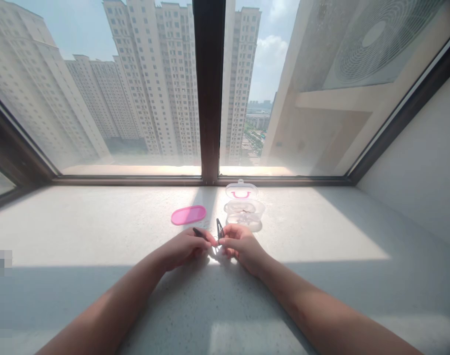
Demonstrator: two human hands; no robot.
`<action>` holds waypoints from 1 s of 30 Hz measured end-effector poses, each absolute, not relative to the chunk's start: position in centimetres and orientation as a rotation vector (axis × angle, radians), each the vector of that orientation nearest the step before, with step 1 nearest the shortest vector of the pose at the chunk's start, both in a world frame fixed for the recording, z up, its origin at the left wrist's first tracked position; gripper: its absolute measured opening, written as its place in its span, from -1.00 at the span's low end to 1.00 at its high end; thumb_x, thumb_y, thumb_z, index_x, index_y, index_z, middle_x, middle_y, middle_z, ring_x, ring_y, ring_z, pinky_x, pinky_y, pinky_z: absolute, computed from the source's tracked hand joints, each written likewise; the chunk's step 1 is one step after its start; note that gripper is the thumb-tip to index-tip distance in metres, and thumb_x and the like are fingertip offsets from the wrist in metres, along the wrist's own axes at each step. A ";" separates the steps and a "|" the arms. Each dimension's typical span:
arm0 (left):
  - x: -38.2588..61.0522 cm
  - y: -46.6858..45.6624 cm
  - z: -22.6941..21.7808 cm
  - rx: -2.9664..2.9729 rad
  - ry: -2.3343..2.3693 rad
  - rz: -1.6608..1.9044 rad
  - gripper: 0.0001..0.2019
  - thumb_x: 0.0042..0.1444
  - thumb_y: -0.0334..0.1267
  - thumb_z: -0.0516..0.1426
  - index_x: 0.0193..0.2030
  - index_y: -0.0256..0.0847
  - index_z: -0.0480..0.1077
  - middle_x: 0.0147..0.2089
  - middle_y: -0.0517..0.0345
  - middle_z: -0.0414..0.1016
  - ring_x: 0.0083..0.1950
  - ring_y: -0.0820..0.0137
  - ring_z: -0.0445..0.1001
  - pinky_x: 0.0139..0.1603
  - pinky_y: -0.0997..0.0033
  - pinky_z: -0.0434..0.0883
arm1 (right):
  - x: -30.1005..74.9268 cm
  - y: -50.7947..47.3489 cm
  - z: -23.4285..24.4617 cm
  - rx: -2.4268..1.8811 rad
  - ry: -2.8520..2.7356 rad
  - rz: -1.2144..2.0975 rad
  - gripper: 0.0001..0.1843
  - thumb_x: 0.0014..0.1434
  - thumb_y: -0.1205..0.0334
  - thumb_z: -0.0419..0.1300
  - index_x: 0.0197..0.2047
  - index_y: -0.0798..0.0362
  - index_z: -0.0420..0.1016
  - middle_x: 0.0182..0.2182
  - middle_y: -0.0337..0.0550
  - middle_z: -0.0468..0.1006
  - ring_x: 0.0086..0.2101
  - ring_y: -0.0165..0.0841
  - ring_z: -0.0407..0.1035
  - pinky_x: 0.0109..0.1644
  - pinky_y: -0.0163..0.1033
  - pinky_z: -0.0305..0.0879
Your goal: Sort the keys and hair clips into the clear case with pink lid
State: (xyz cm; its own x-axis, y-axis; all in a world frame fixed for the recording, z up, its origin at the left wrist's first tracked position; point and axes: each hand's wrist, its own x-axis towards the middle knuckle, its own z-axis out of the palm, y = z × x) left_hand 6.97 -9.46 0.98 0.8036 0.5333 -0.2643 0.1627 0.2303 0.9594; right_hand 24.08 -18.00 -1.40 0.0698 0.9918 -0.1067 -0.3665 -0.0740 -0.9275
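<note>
My left hand (190,245) and my right hand (243,245) are close together, just above the sill. Between the right thumb and fingers stands a slim black hair clip (220,230) with a slot through it, tilted a little. My left fingers pinch another slim black piece (199,232), mostly covered by the hand; its kind is unclear. Something thin and shiny shows between the fingertips, too small to name. Beyond my right hand lies an open clear plastic case (260,209), its raised lid (241,187) marked with a pink curve. A pink oval tray (189,215) rests beyond my left hand.
The pale speckled windowsill (99,222) runs up to a dark window frame (210,98), with a white wall (417,162) on the right. Bands of sun and shade cross the sill. Tall buildings and an outdoor fan unit (376,39) are outside the glass.
</note>
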 end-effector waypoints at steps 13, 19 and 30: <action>6.5 -8.4 0.5 1.501 0.578 0.158 -0.74 0.00 -0.14 0.24 -0.27 -0.32 0.43 -0.35 -0.01 0.56 -0.53 0.45 0.45 -0.55 0.52 0.30 | 24.3 -17.9 -1.3 -1.123 -0.913 1.351 -0.71 -0.12 0.20 0.36 -0.45 0.10 0.32 -0.64 -0.32 0.40 -0.66 -0.51 0.25 -0.60 -0.41 0.14; 6.7 -8.7 0.7 1.475 0.571 0.144 -0.71 0.02 -0.12 0.24 -0.23 -0.31 0.41 -0.33 -0.04 0.58 -0.45 0.36 0.54 -0.44 0.44 0.43 | 24.5 -18.1 -0.8 -1.281 -1.001 1.274 -0.76 -0.05 0.18 0.31 -0.45 0.08 0.31 -0.72 -0.42 0.24 -0.73 -0.58 0.05 -0.70 -0.45 -0.06; 6.6 -8.8 1.1 1.443 0.576 0.143 -0.70 0.09 -0.10 0.20 -0.18 -0.30 0.38 -0.35 -0.02 0.55 -0.45 0.38 0.54 -0.45 0.47 0.45 | 24.2 -18.0 -0.8 -1.235 -0.985 1.332 -0.76 -0.07 0.24 0.27 -0.41 0.06 0.25 -0.70 -0.41 0.30 -0.70 -0.52 0.20 -0.68 -0.43 0.12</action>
State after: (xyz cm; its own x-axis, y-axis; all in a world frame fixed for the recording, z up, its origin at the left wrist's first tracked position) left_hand 6.63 -8.85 1.06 0.8570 0.4292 -0.2854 0.2464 0.1452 0.9582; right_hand 24.18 -17.99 -0.76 0.0518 0.9875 -0.1486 -0.1468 -0.1396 -0.9793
